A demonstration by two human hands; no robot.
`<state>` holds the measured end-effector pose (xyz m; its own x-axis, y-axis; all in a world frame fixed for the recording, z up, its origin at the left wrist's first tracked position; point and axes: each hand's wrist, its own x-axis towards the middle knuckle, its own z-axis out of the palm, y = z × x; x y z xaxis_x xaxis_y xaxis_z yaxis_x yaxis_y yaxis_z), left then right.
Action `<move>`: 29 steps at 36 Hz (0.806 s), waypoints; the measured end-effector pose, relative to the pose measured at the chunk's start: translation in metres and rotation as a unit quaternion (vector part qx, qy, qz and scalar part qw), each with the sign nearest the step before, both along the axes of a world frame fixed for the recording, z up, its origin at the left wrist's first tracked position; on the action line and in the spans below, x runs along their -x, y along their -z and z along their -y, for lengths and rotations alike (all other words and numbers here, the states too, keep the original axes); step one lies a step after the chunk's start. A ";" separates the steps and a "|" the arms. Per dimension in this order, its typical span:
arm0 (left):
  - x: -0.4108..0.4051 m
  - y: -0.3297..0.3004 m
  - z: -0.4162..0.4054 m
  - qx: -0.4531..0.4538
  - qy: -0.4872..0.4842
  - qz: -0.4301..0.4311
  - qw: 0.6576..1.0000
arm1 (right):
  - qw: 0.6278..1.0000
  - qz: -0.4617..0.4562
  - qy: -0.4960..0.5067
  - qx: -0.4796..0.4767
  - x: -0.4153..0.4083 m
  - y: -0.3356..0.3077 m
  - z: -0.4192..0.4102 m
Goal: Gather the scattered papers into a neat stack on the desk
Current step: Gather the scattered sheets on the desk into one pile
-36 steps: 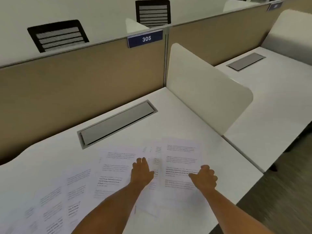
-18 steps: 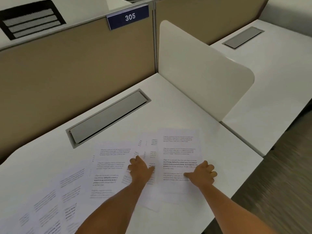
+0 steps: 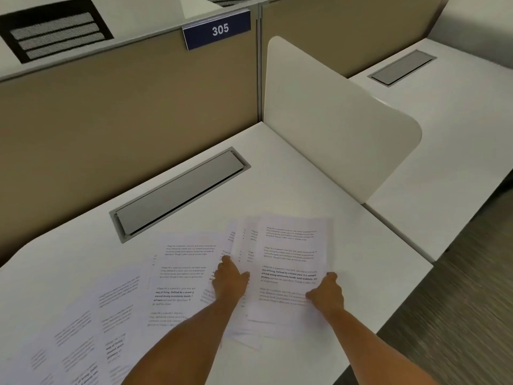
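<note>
Currently I am pressing the left hand [image 3: 229, 282] flat, fingers spread, on the overlapped sheets, and pinching the right hand [image 3: 326, 294] on the right edge of the top sheet [image 3: 290, 262]. Outward to the left, the loose papers [image 3: 111, 315] are fanning along the worktop [image 3: 291, 173], long axes roughly running away from me. I judge the left hand nearer them.

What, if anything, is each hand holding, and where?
Nothing is lifted. The left hand presses flat on overlapping papers; the right hand pinches the top sheet's right edge.
</note>
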<state>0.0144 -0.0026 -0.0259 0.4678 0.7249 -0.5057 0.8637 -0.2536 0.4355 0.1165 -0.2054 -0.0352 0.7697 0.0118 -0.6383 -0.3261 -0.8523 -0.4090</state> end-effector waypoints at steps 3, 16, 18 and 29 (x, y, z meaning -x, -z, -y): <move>0.001 -0.001 0.004 0.032 0.002 0.039 0.999 | 1.000 -0.014 -0.005 -0.026 0.000 -0.002 0.006; 0.003 -0.021 0.017 0.165 0.024 0.169 0.971 | 0.981 -0.061 0.035 -0.179 0.015 -0.012 0.019; 0.004 -0.030 0.017 0.190 0.027 0.188 0.963 | 0.972 -0.069 0.058 -0.216 0.016 -0.014 0.020; 0.019 -0.089 -0.007 0.318 0.078 0.281 0.902 | 0.867 -0.073 0.130 -0.475 0.010 -0.064 0.030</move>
